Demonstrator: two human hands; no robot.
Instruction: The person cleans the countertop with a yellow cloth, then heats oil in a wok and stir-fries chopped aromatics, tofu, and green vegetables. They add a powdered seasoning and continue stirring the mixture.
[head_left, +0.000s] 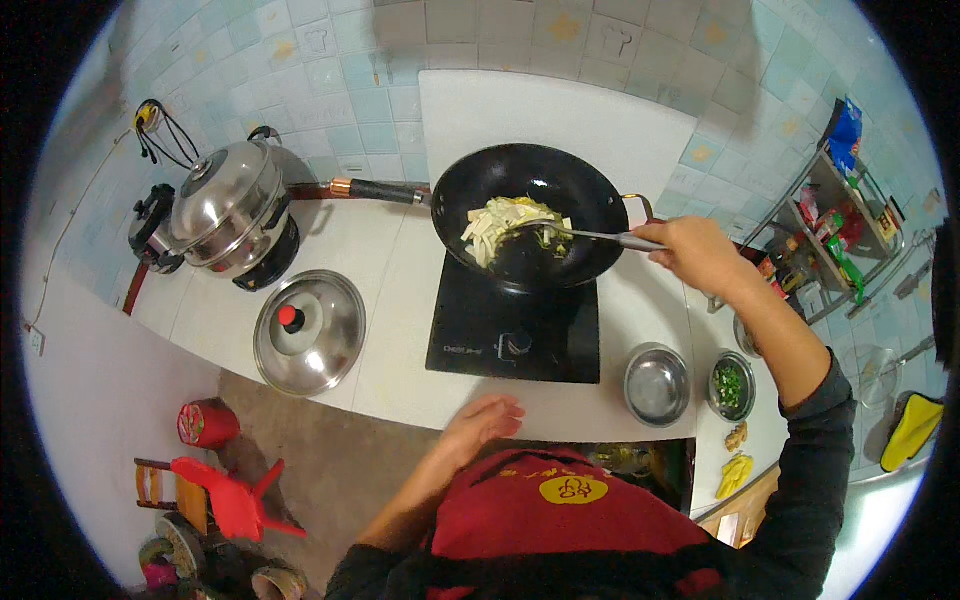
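My right hand (694, 251) grips the grey handle of a metal cooking spatula (592, 234). Its head rests among pale cut strips of food (495, 223) with bits of green, inside a black wok (525, 169). The wok sits on a black induction cooktop (517, 322), its long dark handle (379, 190) with a copper-coloured end pointing left. My left hand (484, 421) is held near the counter's front edge, fingers loosely spread, with nothing in it. An empty steel bowl (657, 386) stands right of the cooktop.
Left of the cooktop lie a steel lid (311, 337) with a red knob and a lidded steamer pot (229, 206). On the right are a bowl of chopped greens (729, 385), ginger (736, 436), a yellow cloth-like item (733, 476) and a metal rack (847, 217) with packets.
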